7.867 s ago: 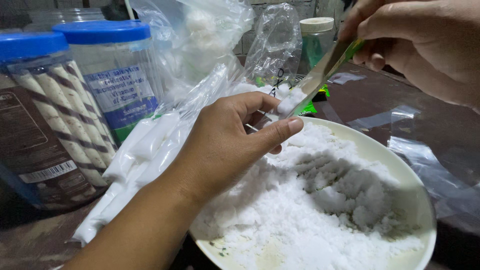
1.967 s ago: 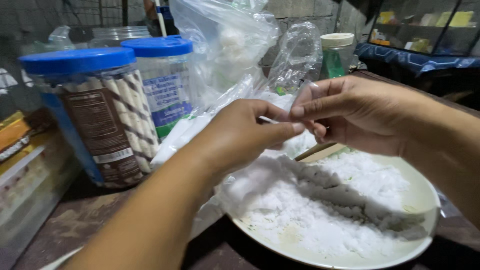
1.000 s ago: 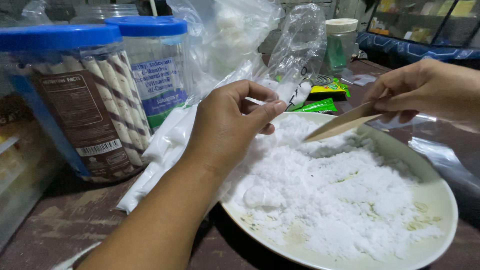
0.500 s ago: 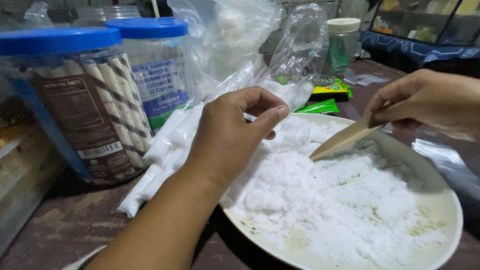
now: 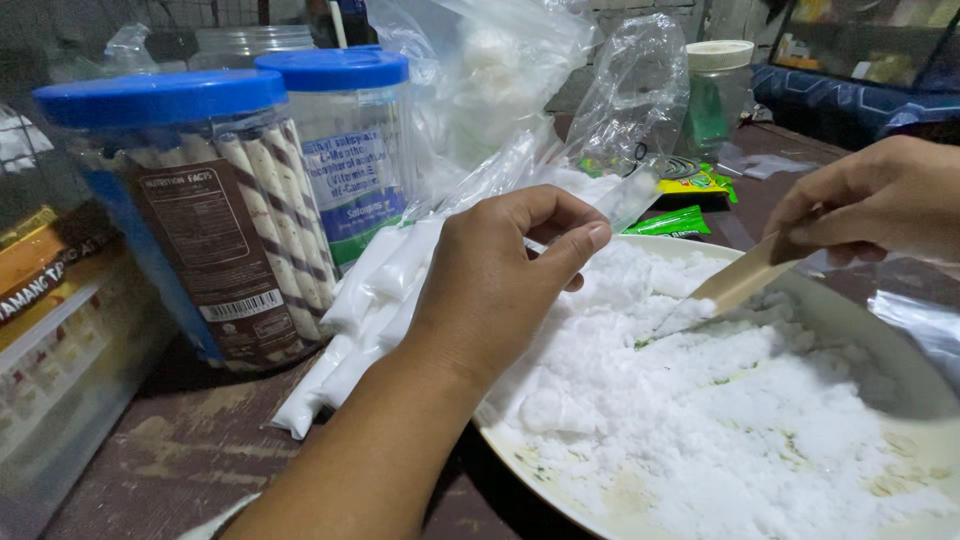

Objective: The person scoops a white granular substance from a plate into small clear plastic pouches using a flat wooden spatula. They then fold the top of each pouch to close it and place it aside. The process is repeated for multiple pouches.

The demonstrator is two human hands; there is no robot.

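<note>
My left hand (image 5: 500, 290) pinches the mouth of a narrow clear plastic bag (image 5: 632, 195) above the near rim of a cream plate (image 5: 915, 330). The plate carries a heap of coarse white grains (image 5: 720, 400). In my right hand (image 5: 880, 205) is a flat tan scoop (image 5: 735, 285), its tip pushed into the white heap. Several filled white tube packets (image 5: 370, 310) lie in a row under my left wrist, between the plate and the jars.
Two clear jars with blue lids (image 5: 215, 210) (image 5: 345, 150) stand at left, one with striped wafer sticks. A big clear bag (image 5: 480, 90) rises behind my hand. A cream-lidded jar (image 5: 718, 95), green sachets (image 5: 675, 220) and loose plastic (image 5: 920, 320) lie on the dark wooden table (image 5: 190, 450).
My right hand has lowered the scoop from above the plate into the white heap. My left hand keeps its hold on the small bag. The view has shifted slightly.
</note>
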